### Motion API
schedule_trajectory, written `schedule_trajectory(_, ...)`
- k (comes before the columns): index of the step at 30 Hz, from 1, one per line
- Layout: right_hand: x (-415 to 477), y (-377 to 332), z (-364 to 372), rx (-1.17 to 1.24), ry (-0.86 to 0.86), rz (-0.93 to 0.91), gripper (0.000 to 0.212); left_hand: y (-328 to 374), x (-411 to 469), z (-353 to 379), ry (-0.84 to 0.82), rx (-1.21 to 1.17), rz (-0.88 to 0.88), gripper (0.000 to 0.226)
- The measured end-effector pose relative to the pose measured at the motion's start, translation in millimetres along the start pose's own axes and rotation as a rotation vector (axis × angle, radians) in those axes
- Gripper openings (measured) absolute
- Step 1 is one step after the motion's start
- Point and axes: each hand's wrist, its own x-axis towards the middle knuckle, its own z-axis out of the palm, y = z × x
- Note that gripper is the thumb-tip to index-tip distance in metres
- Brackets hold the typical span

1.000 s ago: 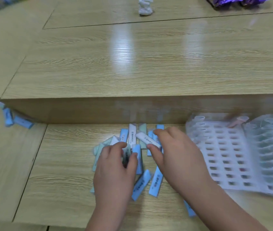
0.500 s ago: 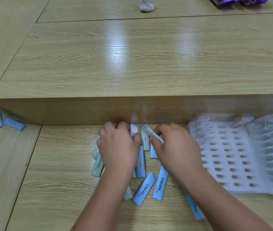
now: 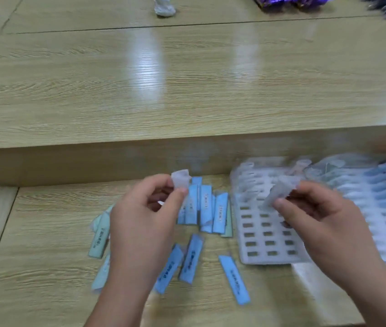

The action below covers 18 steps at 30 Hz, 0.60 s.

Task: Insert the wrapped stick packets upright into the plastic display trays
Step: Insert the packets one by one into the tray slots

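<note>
The right hand pinches a pale packet between thumb and fingertips. Its grip is on the packet's upper end, holding it tilted above the far rows of the white tray. The left hand pinches a second packet the same way, raised over the loose blue packets lying flat on the surface.

To seat the right one well, I judge it should first be turned upright. Its lower end then lines up with one empty slot and goes straight down. A tilted entry would likely crumple the soft wrapper or catch the slot's edge. The tray looks light, so gentle pressure should keep it from sliding. A further tray on the right already carries blue packets.
</note>
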Motion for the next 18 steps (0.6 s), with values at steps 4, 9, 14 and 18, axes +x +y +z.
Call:
schedule_trajectory(4,7.1,24.4,-0.6,-0.136,-0.028,-0.079,0.023,14.7,-28.3,30.9,-0.175,-0.084,0.037,0.013)
schedule_trajectory(9,19.0,42.8,8.4,-0.358,-0.056,-0.227,0.016,12.9,-37.5,62.3,-0.226,-0.134,0.036,0.018)
schedule_trajectory(14,24.7,46.1,13.4,-0.643,-0.16,-0.324,0.023,-0.5,-36.0,75.7,-0.163,-0.056,0.008,0.013)
schedule_trajectory(18,26.4,47.5,11.7,-0.743,-0.179,-0.325,0.018,-11.7,-38.2,81.5,-0.11,-0.045,-0.008,0.008)
